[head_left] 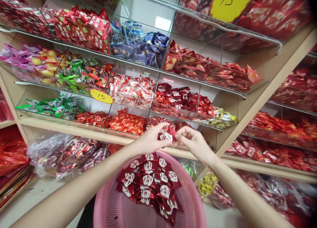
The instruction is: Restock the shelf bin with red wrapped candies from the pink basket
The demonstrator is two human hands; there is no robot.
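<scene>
My left hand [151,137] grips a small dark red candy packet [165,136] with a white label, between thumb and fingers. From the other side, the bent fingers of my right hand [192,142] pinch at the packet's right edge. Both hands are in front of the lowest shelf row, above the far rim of a pink plastic basket [198,205]. Inside the basket lies a pile of dark red candy packets [148,180] with white labels, joined or overlapping in rows. Fingertips partly cover the held packet.
Clear-fronted shelf bins hold orange-red packets [128,122], green-wrapped sweets [53,105] and blue packets [140,46]. A yellow price tag [101,96] reads 15. A wooden shelf edge [99,133] runs behind my hands. Plastic bags of sweets [64,155] lie beneath, and a slanting wooden upright [262,89] stands at right.
</scene>
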